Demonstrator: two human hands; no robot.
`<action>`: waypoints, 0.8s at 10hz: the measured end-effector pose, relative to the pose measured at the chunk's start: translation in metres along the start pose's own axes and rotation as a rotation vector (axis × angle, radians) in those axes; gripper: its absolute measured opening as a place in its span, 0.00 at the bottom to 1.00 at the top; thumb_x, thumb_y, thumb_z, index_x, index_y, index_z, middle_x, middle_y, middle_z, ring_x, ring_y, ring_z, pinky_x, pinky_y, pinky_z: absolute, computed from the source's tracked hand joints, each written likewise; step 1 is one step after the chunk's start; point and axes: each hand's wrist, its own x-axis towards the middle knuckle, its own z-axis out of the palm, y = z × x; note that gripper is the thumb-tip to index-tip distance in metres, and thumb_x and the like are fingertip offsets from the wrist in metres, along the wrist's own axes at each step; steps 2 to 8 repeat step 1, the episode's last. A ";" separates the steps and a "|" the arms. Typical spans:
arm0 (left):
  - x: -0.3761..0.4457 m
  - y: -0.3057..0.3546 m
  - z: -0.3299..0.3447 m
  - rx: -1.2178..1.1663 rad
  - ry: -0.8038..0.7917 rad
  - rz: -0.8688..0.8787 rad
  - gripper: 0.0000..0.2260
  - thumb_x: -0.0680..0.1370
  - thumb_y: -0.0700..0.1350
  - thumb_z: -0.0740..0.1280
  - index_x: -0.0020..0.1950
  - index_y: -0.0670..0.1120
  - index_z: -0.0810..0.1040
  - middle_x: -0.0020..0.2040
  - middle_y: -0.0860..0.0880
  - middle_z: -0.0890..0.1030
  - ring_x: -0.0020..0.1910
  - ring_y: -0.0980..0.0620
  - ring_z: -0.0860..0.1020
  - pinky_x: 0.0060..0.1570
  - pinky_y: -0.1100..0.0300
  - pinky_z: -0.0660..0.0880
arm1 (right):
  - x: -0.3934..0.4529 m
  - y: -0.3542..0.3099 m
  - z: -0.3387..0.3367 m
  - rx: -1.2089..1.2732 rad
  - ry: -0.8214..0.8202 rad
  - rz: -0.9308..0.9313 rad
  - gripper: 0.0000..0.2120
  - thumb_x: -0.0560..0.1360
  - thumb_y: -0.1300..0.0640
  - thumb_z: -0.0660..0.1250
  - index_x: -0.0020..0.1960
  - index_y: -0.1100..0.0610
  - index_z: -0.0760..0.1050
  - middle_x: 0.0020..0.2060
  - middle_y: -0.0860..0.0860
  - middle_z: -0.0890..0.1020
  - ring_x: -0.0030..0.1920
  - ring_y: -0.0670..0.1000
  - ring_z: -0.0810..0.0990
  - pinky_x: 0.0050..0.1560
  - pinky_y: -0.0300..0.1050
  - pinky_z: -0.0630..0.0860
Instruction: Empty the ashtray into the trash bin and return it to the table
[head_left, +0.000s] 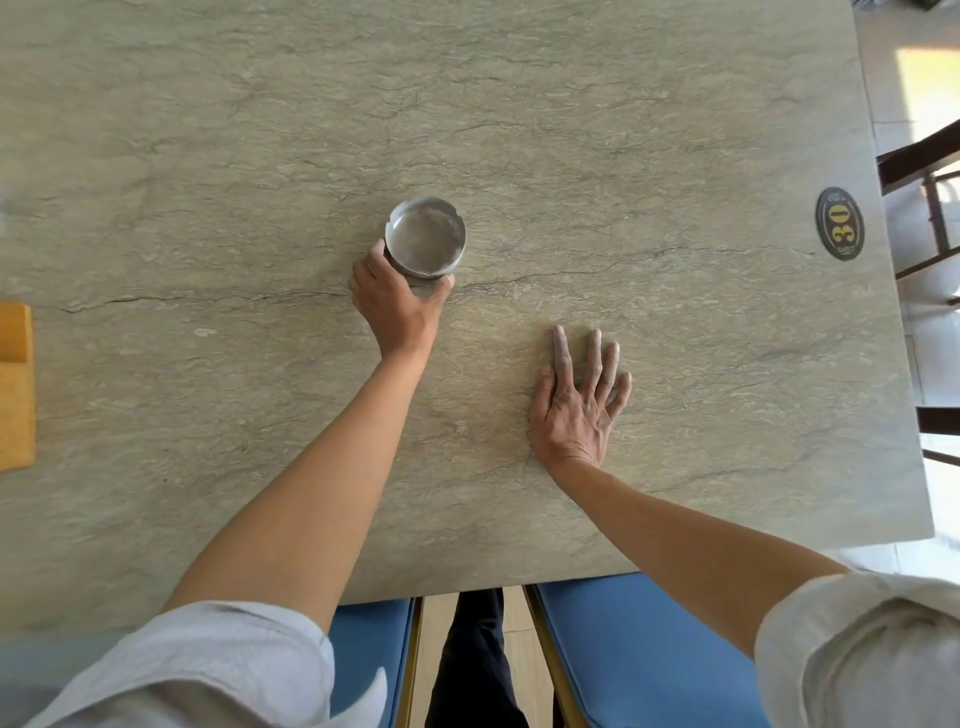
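A round silver metal ashtray (426, 236) stands on the stone-patterned table (208, 156), near its middle. Its inside looks bare and shiny. My left hand (392, 304) is wrapped around the near side of the ashtray, with fingers on its left wall and the thumb at its lower right edge. My right hand (579, 402) lies flat on the table with its fingers spread, to the right of the ashtray and nearer to me, holding nothing. No trash bin is in view.
An oval plaque with the number 30 (837, 223) is fixed near the table's right edge. A yellow object (15, 384) sits at the left edge. Blue chair seats (639, 660) stand under the near edge, dark chair frames (930, 176) to the right.
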 end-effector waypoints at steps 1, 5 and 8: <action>-0.006 -0.006 0.001 -0.035 -0.001 -0.019 0.41 0.65 0.58 0.78 0.70 0.40 0.68 0.64 0.43 0.72 0.64 0.42 0.70 0.66 0.49 0.67 | 0.002 0.000 -0.002 0.014 0.006 0.002 0.26 0.86 0.42 0.44 0.84 0.35 0.48 0.86 0.48 0.44 0.85 0.53 0.36 0.83 0.63 0.37; -0.006 -0.006 0.001 -0.035 -0.001 -0.019 0.41 0.65 0.58 0.78 0.70 0.40 0.68 0.64 0.43 0.72 0.64 0.42 0.70 0.66 0.49 0.67 | 0.002 0.000 -0.002 0.014 0.006 0.002 0.26 0.86 0.42 0.44 0.84 0.35 0.48 0.86 0.48 0.44 0.85 0.53 0.36 0.83 0.63 0.37; -0.006 -0.006 0.001 -0.035 -0.001 -0.019 0.41 0.65 0.58 0.78 0.70 0.40 0.68 0.64 0.43 0.72 0.64 0.42 0.70 0.66 0.49 0.67 | 0.002 0.000 -0.002 0.014 0.006 0.002 0.26 0.86 0.42 0.44 0.84 0.35 0.48 0.86 0.48 0.44 0.85 0.53 0.36 0.83 0.63 0.37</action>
